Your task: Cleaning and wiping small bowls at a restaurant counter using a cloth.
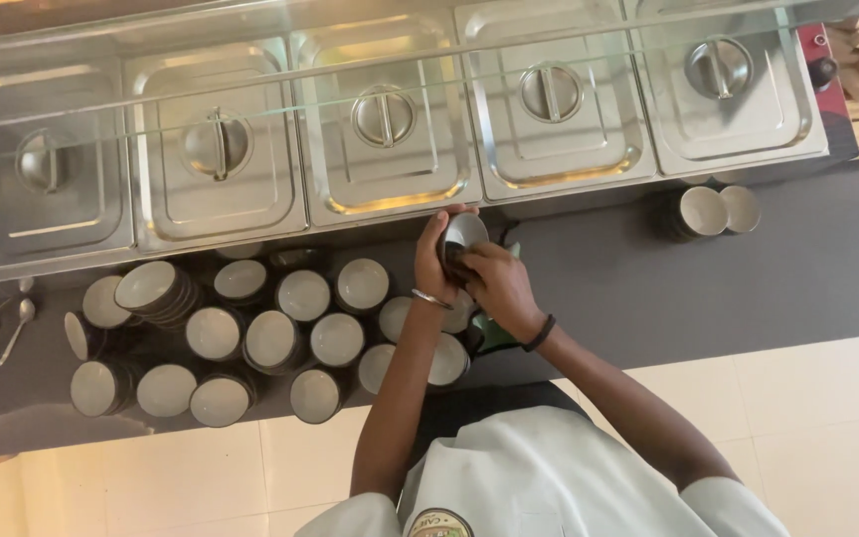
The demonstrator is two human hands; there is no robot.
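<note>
The person's pale short-sleeved garment [539, 482] lies nearest the camera, with both bare forearms reaching forward from it to the dark grey counter [648, 288].

**Held item.** A small round bowl, dark outside and pale inside [465, 233], is held above the counter, just in front of the steel lids. The left hand [432, 261] is wrapped around the bowl's left wall, fingers curled and pressed against it; a thin metal bangle [430, 297] sits on that wrist. The right hand [494, 281] is closed against the bowl's near side, with a green cloth-like item [490, 333] showing just below it. Whether the right hand pinches this item cannot be told. A black band [540, 333] circles the right wrist.

**Step in hand.** Judged from the grip, the bowl is being wiped or turned between the two hands.

**Next move.** It would call for a steady left-hand hold while the right hand works around the rim, then a free spot among the set-down bowls.

**Surroundings.** Left of and below the grip, many matching round bowls [270, 333] stand close together, some stacked. Far left lies a metal spoon [22, 316]. Beyond the grip runs a row of rectangular stainless-steel lids with round handles [382, 117]. To the right, well apart, two more bowls [718, 209] stand side by side.
</note>
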